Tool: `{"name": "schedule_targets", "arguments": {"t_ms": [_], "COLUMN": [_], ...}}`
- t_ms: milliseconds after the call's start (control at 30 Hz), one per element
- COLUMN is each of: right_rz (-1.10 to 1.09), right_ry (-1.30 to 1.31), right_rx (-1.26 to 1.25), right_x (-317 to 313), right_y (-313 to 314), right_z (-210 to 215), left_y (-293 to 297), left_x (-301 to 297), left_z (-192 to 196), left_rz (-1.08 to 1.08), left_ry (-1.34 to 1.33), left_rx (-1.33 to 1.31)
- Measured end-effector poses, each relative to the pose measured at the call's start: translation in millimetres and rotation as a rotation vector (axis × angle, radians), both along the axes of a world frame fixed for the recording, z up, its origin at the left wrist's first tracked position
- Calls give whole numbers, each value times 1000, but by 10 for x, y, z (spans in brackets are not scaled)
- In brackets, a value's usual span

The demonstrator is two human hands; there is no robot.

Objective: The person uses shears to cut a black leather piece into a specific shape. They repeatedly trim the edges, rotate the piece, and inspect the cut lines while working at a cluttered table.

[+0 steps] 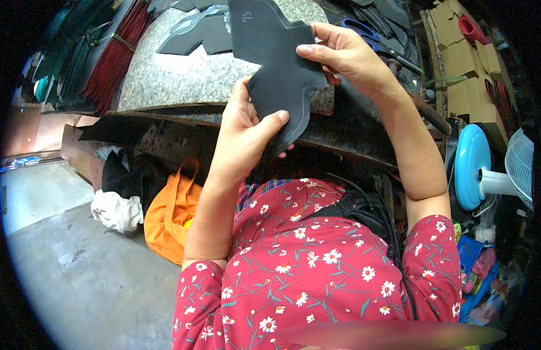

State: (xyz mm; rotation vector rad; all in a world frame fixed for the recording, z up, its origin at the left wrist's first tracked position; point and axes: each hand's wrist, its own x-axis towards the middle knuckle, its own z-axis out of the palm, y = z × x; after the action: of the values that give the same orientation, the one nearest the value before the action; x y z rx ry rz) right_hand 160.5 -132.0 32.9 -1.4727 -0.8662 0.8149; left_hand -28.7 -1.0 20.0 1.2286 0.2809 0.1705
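Observation:
A flat black cut piece (285,67), with curved edges and pale lines drawn along its rim, is held up over the worktable's front edge. My left hand (241,131) grips its lower end, thumb on top and fingers underneath. On the upper right edge, my right hand (346,55) pinches the same piece between thumb and fingers. Behind it, more black cut pieces (195,38) lie on a speckled grey stone slab (145,84). Blue-handled scissors (361,29) rest beyond my right hand.
Bundled dark red strips (116,64) lie left of the slab. Below are an orange bag (165,224) and a white cloth bundle (116,211) on the grey floor. A fan with a blue round base (472,167) and cardboard boxes (466,70) stand at right.

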Motion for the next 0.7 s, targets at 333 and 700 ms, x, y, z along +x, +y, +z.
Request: {"name": "schedule_targets", "arguments": {"t_ms": [333, 700], "right_rz": [-22, -197], "right_ry": [91, 257], "right_rx": [-9, 70], "right_x": [97, 225], "right_y": [-45, -51], "right_z": [83, 13], "left_y": [207, 389], "left_x": [-146, -184], "left_z": [-125, -155], "left_rz": [-131, -35], "left_ry": [27, -13], "left_rx": [6, -262]}}
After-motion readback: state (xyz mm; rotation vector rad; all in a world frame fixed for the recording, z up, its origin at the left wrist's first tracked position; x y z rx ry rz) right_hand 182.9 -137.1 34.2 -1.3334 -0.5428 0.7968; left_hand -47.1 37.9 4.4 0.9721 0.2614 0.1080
